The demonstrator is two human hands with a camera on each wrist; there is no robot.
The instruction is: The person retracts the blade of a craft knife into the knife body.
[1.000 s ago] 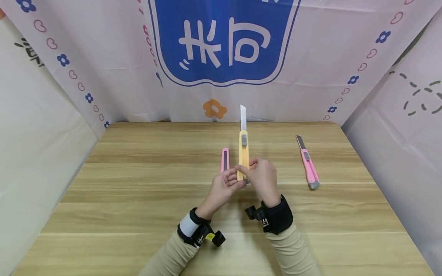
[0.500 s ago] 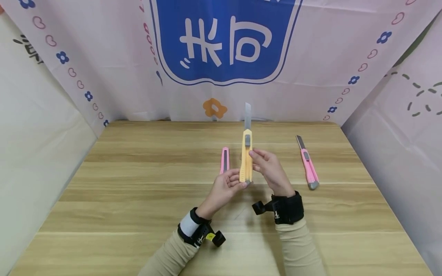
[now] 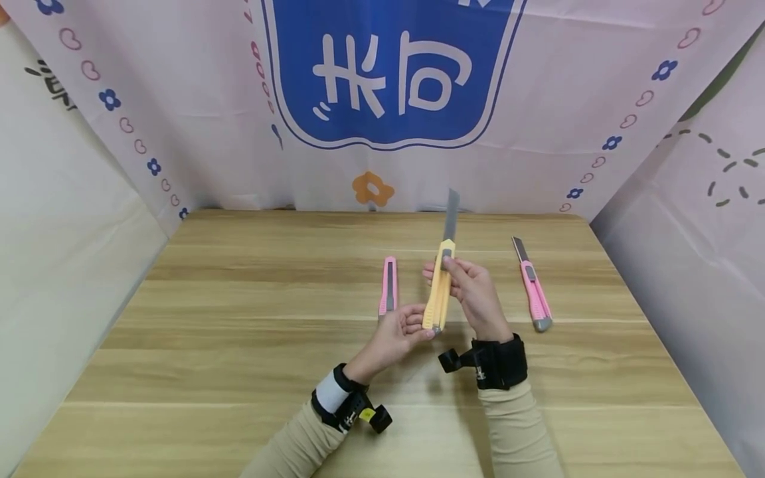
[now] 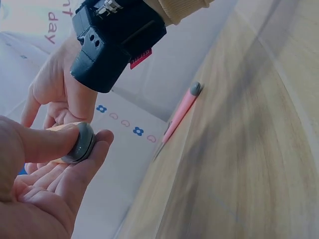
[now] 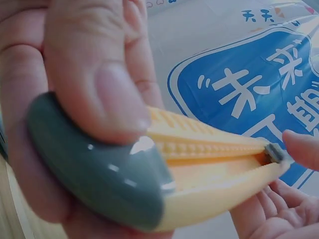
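A yellow utility knife (image 3: 439, 292) is held above the table, its blade (image 3: 451, 216) extended and pointing away. Its grey end cap (image 5: 99, 169) is pinched between thumb and fingers of my left hand (image 3: 391, 335). My right hand (image 3: 478, 299) grips the knife farther up, the thumb at the grey slider (image 3: 446, 257) and the fingers behind the handle. Beside my left hand lies a pink utility knife (image 3: 388, 285), blade inside the handle, its near end covered by the hand. Another pink utility knife (image 3: 534, 292) lies to the right with its blade out.
The wooden table (image 3: 239, 299) carries both pink knives. A printed cloth (image 3: 227, 153) hangs behind its far edge, and light cloth walls stand at both sides. Each wrist wears a black strap with a small camera.
The yellow knife has moved right and a little nearer, and its tip now leans right. My right hand has shifted from the handle's lower end up to the slider.
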